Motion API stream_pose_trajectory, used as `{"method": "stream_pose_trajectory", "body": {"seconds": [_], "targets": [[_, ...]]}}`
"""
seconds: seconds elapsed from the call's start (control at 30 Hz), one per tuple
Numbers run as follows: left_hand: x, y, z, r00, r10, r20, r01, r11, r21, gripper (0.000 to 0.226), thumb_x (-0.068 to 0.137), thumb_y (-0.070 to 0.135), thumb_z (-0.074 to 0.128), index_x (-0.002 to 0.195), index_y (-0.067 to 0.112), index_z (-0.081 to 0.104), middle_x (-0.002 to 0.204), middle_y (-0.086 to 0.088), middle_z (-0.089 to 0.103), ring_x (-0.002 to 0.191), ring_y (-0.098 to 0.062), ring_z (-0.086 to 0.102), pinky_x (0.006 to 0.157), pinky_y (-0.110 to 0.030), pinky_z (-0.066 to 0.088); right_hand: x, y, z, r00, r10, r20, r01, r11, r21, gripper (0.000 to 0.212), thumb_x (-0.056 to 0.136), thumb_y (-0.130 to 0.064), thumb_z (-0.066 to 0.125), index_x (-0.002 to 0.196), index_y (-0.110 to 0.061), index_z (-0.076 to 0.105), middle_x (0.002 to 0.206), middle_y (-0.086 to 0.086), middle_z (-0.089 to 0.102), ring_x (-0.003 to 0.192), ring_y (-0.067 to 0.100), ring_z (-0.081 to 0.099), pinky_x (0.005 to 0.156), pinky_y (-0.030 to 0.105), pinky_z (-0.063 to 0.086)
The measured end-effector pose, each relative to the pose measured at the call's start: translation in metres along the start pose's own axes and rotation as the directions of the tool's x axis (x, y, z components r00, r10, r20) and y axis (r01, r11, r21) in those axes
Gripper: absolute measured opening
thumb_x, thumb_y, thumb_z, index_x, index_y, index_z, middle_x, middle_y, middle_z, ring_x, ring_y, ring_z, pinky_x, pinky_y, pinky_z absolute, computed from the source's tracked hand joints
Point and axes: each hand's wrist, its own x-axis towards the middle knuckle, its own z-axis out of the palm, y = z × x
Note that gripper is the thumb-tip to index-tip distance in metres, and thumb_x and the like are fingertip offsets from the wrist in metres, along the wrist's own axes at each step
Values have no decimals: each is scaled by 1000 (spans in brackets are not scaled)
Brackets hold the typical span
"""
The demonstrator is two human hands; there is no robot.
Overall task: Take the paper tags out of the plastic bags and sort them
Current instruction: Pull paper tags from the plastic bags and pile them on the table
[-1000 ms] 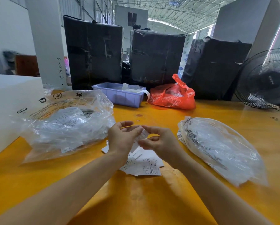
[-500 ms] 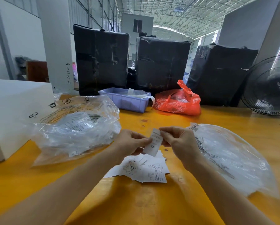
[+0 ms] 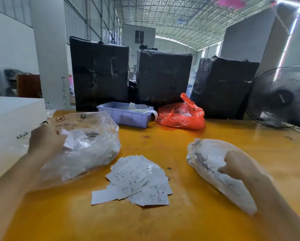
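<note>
Two clear plastic bags lie on the glossy yellow table [image 3: 163, 221]. The left bag [image 3: 86, 150], at about ten o'clock from the loose heap of paper tags [image 3: 137, 180], is crinkled, bulging and printed with small symbols, and it holds many white tags and smaller clear wrappers. The left hand [image 3: 44, 141] is at its mouth, motion-blurred, with a white tag by its fingertips; whether the fingers pinch it I cannot tell. The right bag [image 3: 213, 169], at three o'clock from the heap, is flatter and cloudy, with dark print along one edge. The right hand [image 3: 239, 167] rests on it, fingers curled into the film. The heap itself is a fanned spread of flat rectangular slips with black print, too overlapped to count. At twelve o'clock a lilac plastic bin [image 3: 125, 116] holds pale strips and wrappers, and beside it sits one knotted red bag [image 3: 182, 115]. Behind stand three boxes [image 3: 163, 75] in black wrap, a fan [image 3: 279, 98] at two o'clock, and a white foam block [image 3: 8, 126] at nine.
</note>
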Motion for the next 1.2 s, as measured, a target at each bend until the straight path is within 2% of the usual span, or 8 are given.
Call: {"method": "stream_pose_trajectory", "body": {"seconds": [0.37,0.57,0.67,0.73,0.8,0.87,1.0,1.2], "targets": [[-10,15,6,987,150,54,-158,955,250,40,86,18,63,121,-1,58,101,-26,55,97,-42,50,82,-47,46,0,-3,14,953,188,-238,-107,942,317,9,85,-5,63,82,-3,72,86,16,68,80,30,60,61,29,40],[-20,37,5,981,191,-27,-180,959,217,37,84,15,65,115,-6,59,117,-29,52,109,-45,43,86,-52,43,-1,-6,6,928,171,-332,-74,955,286,21,91,-4,52,101,-3,70,99,22,68,91,39,61,66,33,40],[-29,55,6,950,300,-85,-289,949,125,38,85,13,66,118,-4,60,115,-27,57,105,-44,48,85,-49,44,-8,-16,-7,805,125,-580,108,930,351,15,89,-5,59,96,-1,72,90,23,70,84,41,65,69,38,47],[-42,73,8,920,379,-103,-390,910,-140,34,87,15,65,116,-1,62,109,-20,64,98,-32,58,79,-35,49,-18,-37,-18,820,92,-565,354,693,628,12,85,-1,64,94,-2,71,82,18,72,74,32,68,69,40,55],[-60,94,10,922,371,110,-280,835,-474,34,87,30,64,110,5,65,101,-5,67,88,-16,62,69,-20,48,-34,-68,-26,950,-72,-305,313,228,922,19,82,2,67,98,-7,65,79,12,73,66,21,70,64,30,58],[-79,112,14,810,332,483,93,740,-666,49,74,54,60,97,11,65,97,-6,71,81,-13,67,64,-20,51,-47,-96,-22,956,-273,-107,118,24,993,28,78,1,69,99,-13,58,77,7,74,67,17,71,62,25,58],[-102,123,23,501,326,801,490,656,-574,72,51,66,62,88,5,69,88,-13,74,77,-23,72,61,-27,58,-59,-122,-8,935,-351,-50,69,42,997,38,72,2,75,101,-14,56,72,8,72,62,17,67,55,22,52],[-107,117,32,683,273,678,479,533,-697,13,75,12,71,83,3,72,75,-12,74,63,-15,70,60,-21,58,-62,-124,1,910,-414,-16,69,112,991,38,71,1,75,103,-9,56,72,9,71,65,21,67,65,28,56]]}}
